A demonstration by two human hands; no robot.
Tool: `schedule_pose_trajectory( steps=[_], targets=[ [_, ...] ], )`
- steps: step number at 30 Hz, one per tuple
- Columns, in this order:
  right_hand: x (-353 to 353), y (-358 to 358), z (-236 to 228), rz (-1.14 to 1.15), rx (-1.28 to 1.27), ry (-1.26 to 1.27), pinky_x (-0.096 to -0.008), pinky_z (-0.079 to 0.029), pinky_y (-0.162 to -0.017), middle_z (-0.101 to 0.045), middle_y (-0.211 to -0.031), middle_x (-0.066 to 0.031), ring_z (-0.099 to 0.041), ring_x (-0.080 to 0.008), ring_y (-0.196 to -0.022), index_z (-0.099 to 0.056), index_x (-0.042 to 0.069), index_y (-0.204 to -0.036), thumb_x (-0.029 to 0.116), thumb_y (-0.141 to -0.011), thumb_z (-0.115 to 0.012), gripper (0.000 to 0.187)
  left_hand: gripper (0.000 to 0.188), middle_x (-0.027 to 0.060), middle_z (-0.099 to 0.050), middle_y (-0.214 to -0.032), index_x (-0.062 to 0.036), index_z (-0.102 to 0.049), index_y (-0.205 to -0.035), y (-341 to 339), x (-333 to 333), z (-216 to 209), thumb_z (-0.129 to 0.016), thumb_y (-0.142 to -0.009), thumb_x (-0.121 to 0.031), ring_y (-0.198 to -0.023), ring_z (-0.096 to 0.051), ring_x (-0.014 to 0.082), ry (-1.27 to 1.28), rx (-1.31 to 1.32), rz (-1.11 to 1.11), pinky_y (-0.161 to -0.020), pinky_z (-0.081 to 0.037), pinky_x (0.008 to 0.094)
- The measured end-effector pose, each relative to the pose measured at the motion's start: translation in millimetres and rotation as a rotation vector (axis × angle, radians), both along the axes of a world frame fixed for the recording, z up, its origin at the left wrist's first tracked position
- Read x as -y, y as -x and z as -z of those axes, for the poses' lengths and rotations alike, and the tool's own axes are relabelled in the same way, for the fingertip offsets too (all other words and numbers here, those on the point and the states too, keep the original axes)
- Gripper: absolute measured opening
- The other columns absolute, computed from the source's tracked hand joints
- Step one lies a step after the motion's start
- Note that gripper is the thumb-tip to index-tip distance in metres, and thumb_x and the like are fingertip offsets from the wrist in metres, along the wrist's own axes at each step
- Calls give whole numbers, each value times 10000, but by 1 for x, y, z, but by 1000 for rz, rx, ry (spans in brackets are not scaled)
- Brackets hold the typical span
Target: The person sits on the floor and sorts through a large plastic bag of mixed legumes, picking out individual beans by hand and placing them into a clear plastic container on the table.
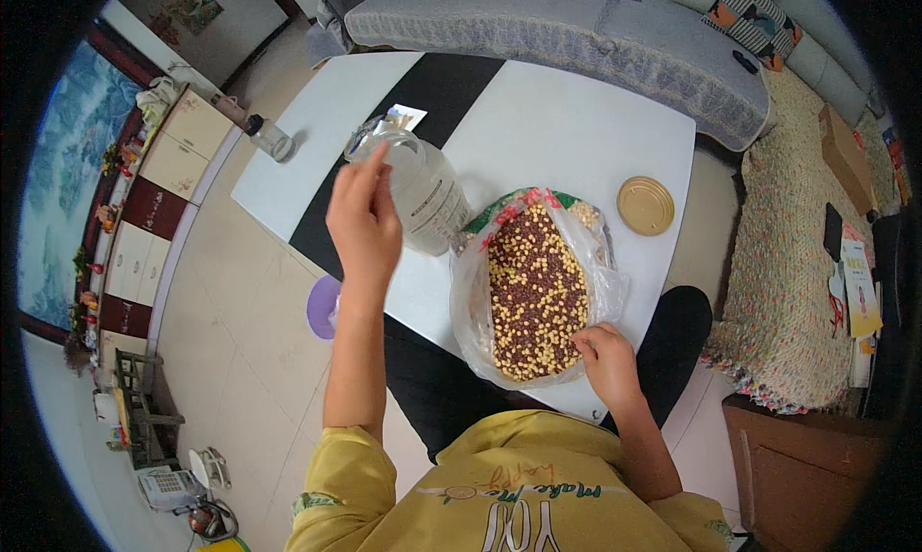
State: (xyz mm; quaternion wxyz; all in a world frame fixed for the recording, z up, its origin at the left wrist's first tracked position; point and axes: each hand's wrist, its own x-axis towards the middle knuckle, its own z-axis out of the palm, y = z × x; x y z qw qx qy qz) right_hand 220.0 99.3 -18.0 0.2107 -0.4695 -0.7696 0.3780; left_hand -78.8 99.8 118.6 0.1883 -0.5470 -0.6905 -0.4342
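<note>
A yellow shirt lies nearest. The left hand, fingers bent together, is at the mouth of one clear jar, whose long axis slants from mouth at upper left to base at lower right; whether it holds anything, I cannot tell. Right of the jar sits one plastic bag of uncountable mixed beans. The right hand, nearer these, curls at its lower-right edge, grip unclear. One gold lid lies beyond.
</note>
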Motion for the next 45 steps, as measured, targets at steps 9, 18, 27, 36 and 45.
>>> schedule_pose_trajectory(
  steps=[9, 18, 27, 36, 45],
  targets=[
    [1, 6, -3, 0, -41, 83, -345, -477, -629, -603, -759, -117, -603, -258, -682, -630, 17, -783, 130, -735, -724, 154, 236, 150, -607, -830, -42, -647, -1004, -75, 47, 109, -642, -769, -17, -723, -605, 311, 631, 313, 347, -642, -481, 363],
    [0, 4, 11, 7, -10, 42, -313, -502, -627, -625, -800, -130, -634, -235, -704, -642, 5, -870, 66, -750, -706, 149, 250, 138, -620, -878, -56, -645, -974, -100, 73, 138, -689, -731, -92, -799, -608, 338, 851, 314, 435, -691, -485, 395],
    [1, 6, 5, -34, 48, 73, -382, -493, -676, -606, -837, -136, -621, -309, -751, -627, 29, -883, 27, -767, -615, 116, 197, 130, -620, -882, -59, -633, -947, -106, 78, 140, -658, -755, -90, -826, -610, 336, 923, 277, 439, -681, -489, 403],
    [1, 5, 7, -53, 40, 66, -389, -487, -663, -598, -825, -135, -615, -314, -751, -619, 42, -882, 22, -770, -601, 116, 216, 119, -596, -892, -60, -623, -957, -104, 79, 128, -672, -747, -79, -807, -605, 336, 823, 351, 455, -676, -486, 400],
    [1, 5, 1, -43, 55, 90, -392, -484, -655, -603, -824, -123, -611, -308, -742, -609, 39, -906, 33, -763, -623, 143, 180, 99, -560, -859, -66, -616, -930, -110, 78, 143, -663, -759, -95, -743, -604, 320, 805, 277, 453, -623, -489, 402]
  ],
)
